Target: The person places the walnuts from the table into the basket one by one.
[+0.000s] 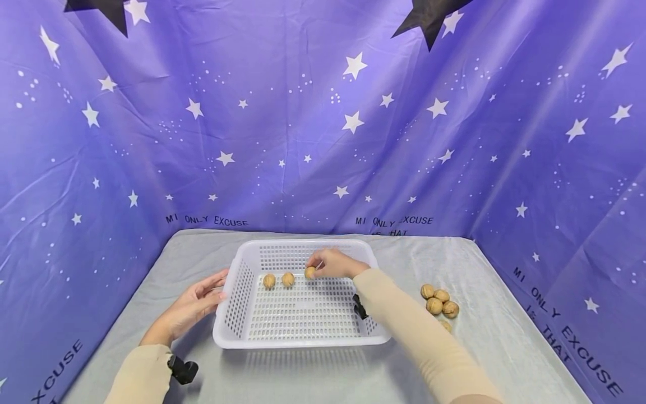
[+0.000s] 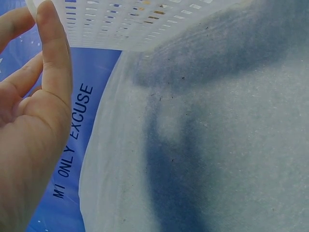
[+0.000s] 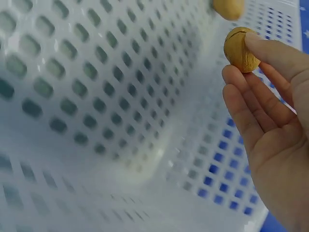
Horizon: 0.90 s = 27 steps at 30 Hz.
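A white plastic basket (image 1: 305, 343) with slotted walls stands on the table. My left hand (image 1: 189, 307) holds its left rim; in the left wrist view the thumb and fingers (image 2: 53, 53) meet at the basket's edge. Inside the basket, toward the back wall, my right hand (image 1: 334, 264) pinches a walnut (image 1: 310, 273) between thumb and fingertips. The right wrist view shows this walnut (image 3: 240, 50) with a seam across its shell. Two more walnuts, one on the left (image 1: 269, 281) and one nearer the held one (image 1: 287, 279), lie in a row on the basket floor.
Several walnuts (image 1: 434, 306) lie together on the grey cloth (image 1: 504, 348) right of the basket, one partly hidden by the right sleeve (image 1: 419, 336). A purple star-printed curtain (image 1: 303, 134) encloses the table at the back and sides.
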{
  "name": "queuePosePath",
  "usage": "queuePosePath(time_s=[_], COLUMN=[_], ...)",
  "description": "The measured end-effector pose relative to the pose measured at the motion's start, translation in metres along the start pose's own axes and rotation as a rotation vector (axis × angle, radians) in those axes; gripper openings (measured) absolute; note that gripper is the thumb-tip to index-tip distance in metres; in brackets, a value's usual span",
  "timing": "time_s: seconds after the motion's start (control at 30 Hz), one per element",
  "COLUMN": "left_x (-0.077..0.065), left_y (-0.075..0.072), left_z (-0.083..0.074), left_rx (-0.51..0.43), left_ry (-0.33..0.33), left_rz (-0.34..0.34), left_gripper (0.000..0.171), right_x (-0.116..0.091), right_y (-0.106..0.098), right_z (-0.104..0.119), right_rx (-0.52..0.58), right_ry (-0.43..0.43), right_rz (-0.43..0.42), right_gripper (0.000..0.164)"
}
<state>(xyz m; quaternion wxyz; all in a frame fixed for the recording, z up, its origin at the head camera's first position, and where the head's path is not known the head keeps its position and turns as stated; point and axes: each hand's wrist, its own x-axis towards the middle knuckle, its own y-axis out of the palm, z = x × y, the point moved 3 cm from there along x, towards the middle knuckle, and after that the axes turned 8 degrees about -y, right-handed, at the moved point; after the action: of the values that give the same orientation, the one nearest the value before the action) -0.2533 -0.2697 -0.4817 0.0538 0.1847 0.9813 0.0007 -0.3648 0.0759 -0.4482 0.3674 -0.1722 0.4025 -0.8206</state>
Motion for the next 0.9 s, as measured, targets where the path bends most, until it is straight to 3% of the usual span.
queuePosePath(time_s=[0.2, 0.43, 0.7, 0.9], left_x=[0.000, 0.001, 0.000, -0.002], left_y=[0.003, 0.003, 0.001, 0.001], left_z=[-0.001, 0.001, 0.001, -0.001], left_rx=[-0.012, -0.027, -0.021, -0.017], left_ry=[0.011, 0.021, 0.015, 0.018], left_rz=[0.006, 0.027, 0.015, 0.018], left_gripper=[0.065, 0.065, 0.066, 0.065], right_x=[0.008, 0.012, 0.010, 0.005], right_y=[0.019, 0.027, 0.023, 0.003], right_z=[-0.007, -0.011, -0.005, 0.011], right_rx=[0.056, 0.030, 0.046, 0.026], right_ry=[0.037, 0.058, 0.065, 0.031], right_rz=[-0.007, -0.016, 0.003, 0.016], right_gripper=[0.027, 0.034, 0.040, 0.045])
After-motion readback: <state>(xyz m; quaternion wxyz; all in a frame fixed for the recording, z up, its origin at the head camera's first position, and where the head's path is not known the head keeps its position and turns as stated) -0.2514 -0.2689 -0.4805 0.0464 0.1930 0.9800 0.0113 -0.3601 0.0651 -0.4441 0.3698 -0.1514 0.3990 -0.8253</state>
